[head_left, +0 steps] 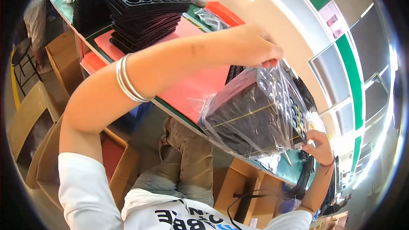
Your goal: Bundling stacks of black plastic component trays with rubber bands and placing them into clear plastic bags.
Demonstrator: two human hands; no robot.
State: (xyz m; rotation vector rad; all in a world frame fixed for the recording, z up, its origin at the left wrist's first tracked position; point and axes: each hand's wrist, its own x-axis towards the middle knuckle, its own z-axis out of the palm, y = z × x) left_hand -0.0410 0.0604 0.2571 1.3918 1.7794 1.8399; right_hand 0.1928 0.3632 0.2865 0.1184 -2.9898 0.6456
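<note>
A stack of black plastic trays [238,113], tied with thin yellow straps, stands tilted on the table's front edge inside a clear plastic bag [208,106]. My left hand [260,46] reaches across with its fingers closed on the bag at the stack's upper corner. At the lower right corner, my right hand [318,148] pinches the bag beside the trays. Its fingertips are partly hidden by the plastic. Behind the bagged stack, further black trays show only in part.
Loose black trays with round cells [149,0] are piled at the back left on a pink sheet [183,93]. A taller black stack [91,4] stands farther left. An orange-red bin [226,12] sits at the back. Cardboard boxes [123,174] stand below the green table [289,170].
</note>
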